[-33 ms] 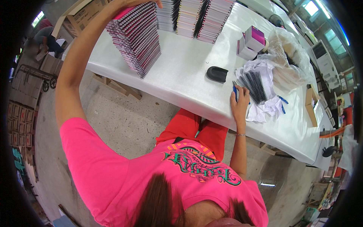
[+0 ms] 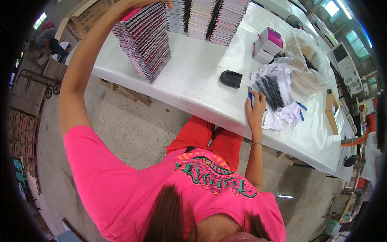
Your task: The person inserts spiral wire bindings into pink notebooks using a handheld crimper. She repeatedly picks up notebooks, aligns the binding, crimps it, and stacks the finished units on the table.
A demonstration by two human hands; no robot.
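One tall stack of spiral-bound notebooks stands at the far left of the white table, close to its near edge, leaning a little. The left hand rests on top of it at the picture's rim; whether the fingers grip a cover I cannot tell. A careless tug there could, I judge, slide the upper books off onto the floor. Right of the black holder, the right hand lies near the table edge, fingers loosely closed on a blue pen, just beside the black binding coils; a sweep could scatter them.
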